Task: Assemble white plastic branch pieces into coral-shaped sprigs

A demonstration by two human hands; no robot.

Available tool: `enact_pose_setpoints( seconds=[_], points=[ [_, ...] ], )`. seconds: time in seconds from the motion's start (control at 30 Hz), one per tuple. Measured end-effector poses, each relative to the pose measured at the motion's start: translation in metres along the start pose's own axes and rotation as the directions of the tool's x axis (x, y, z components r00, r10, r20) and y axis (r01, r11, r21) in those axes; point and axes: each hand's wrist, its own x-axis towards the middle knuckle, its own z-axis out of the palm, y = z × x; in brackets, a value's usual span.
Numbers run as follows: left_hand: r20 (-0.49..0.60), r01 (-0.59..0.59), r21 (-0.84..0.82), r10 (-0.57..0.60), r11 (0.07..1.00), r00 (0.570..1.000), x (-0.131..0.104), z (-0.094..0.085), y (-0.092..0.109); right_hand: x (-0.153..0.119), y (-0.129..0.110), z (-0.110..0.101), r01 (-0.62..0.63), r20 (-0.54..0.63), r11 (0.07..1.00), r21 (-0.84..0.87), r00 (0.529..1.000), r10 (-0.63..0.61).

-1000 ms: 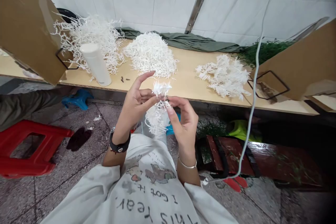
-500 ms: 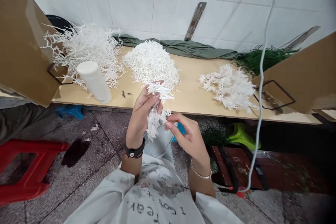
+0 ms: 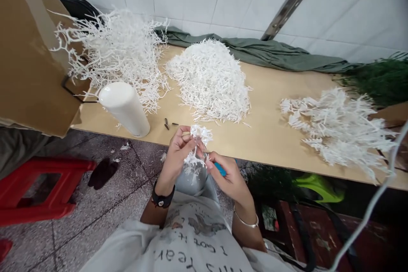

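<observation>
My left hand [image 3: 174, 156] is closed round a small bunch of short white plastic sprigs [image 3: 201, 133], whose tips stick out above the fingers. A branched white sprig [image 3: 191, 162] hangs below the same fingers, over my lap. With thumb and fingertips together, my right hand [image 3: 228, 175] pinches a tip at the right side of this branched sprig. Both hands are near the front edge of the table [image 3: 267, 144]. A heap of loose short white sprigs [image 3: 212, 83] lies just beyond them.
Tangled white branching stems [image 3: 114, 46] lie at left behind a white bottle [image 3: 126, 110]. Several small dark seed-like bits [image 3: 166, 125] are near it. Feathery white sprigs [image 3: 338, 129] lie at right. Cardboard [image 3: 35, 55] stands at left. A cable [image 3: 366, 212] hangs at right; a red stool [image 3: 47, 208] is below.
My view has shifted closer to the table and turned, so the tabletop things look larger. Both hands stay together; the upper bunch in my left hand looks more upright and compact.
</observation>
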Motion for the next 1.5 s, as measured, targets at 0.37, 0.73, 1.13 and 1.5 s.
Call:
enact_pose_setpoints(
  seconds=[0.37, 0.73, 1.13, 1.5],
  points=[
    [-0.059, -0.127, 0.068, 0.131, 0.99, 0.99, -0.015, 0.008, -0.006, -0.023, 0.01, 0.025, -0.059, -0.15, 0.987, 0.148, 0.985, 0.081],
    [0.097, -0.106, 0.097, 0.096, 0.99, 0.991, -0.033, 0.023, -0.025, -0.046, 0.005, 0.021, -0.084, -0.248, 0.981, 0.177, 0.96, 0.127],
    [0.036, -0.019, -0.542, 0.045, 0.84, 0.998, -0.041, -0.011, -0.018, -0.084, 0.002, 0.0, 0.402, -0.508, 0.598, 0.694, 0.861, 0.01],
    [-0.487, -0.52, -0.41, 0.303, 0.749, 0.819, -0.045, -0.008, -0.009, -0.018, 0.064, -0.019, -0.075, -0.734, 0.98, -0.183, 0.673, -0.085]
  ],
)
